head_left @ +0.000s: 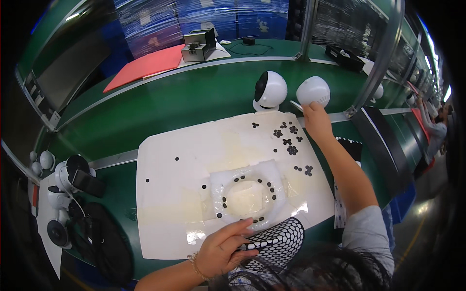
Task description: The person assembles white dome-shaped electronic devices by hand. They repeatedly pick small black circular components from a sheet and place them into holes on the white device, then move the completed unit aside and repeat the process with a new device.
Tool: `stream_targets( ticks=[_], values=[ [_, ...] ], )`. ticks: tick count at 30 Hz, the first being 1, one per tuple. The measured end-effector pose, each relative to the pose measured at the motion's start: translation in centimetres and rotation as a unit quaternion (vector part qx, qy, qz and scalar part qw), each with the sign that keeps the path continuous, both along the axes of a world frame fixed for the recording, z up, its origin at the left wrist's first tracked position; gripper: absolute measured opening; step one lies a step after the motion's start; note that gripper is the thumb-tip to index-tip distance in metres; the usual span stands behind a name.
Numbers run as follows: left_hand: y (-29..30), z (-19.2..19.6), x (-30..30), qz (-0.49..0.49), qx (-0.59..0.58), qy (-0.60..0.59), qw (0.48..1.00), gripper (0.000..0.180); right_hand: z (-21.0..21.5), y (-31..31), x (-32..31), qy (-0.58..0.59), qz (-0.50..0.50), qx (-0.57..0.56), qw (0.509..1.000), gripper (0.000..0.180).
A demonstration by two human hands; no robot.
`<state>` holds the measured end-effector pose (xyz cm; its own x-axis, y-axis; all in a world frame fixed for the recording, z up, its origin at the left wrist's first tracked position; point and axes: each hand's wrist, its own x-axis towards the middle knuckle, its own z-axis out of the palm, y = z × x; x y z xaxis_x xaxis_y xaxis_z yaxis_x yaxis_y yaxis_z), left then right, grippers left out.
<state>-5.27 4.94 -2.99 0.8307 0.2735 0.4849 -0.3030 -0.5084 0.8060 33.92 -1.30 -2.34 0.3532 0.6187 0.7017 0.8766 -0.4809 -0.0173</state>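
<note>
My left hand [221,252] pinches the edge of a curled black sheet [279,242] with a pattern of white rounded cells, at the near edge of the white board [170,208]. Its index finger reaches toward a ring-shaped padded piece [247,172], on which several small black round pads [224,199] are spaced around the opening. Far right, my right hand [316,118] is closed at the lower side of a white round device [313,90]. A thin white edge [296,105] sticks out left of these fingers; whether it belongs to the device I cannot tell.
A second white device [272,89] with a black face stands beside the first. Loose black pads [291,150] lie clustered at the board's right. More devices [59,233] and a black bag [109,242] are at left. A metal post [386,58] rises at right.
</note>
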Motion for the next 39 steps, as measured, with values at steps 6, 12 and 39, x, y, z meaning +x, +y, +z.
stream_targets(
  ticks=[6,12,39],
  values=[
    [0.6,-0.5,0.2,-0.029,0.014,0.0,0.999,0.037,-2.7,2.2,4.6,0.007,-0.109,-0.16,0.981,0.02],
    [1.2,-0.8,0.4,-0.088,-0.002,-0.008,0.996,0.054,-1.2,5.8,-0.3,0.059,-0.029,-0.221,0.973,0.029],
    [-1.1,0.3,-0.7,0.056,-0.12,-0.058,0.99,0.026,5.5,-4.1,-19.7,0.498,0.242,0.049,0.831,0.034]
  ],
)
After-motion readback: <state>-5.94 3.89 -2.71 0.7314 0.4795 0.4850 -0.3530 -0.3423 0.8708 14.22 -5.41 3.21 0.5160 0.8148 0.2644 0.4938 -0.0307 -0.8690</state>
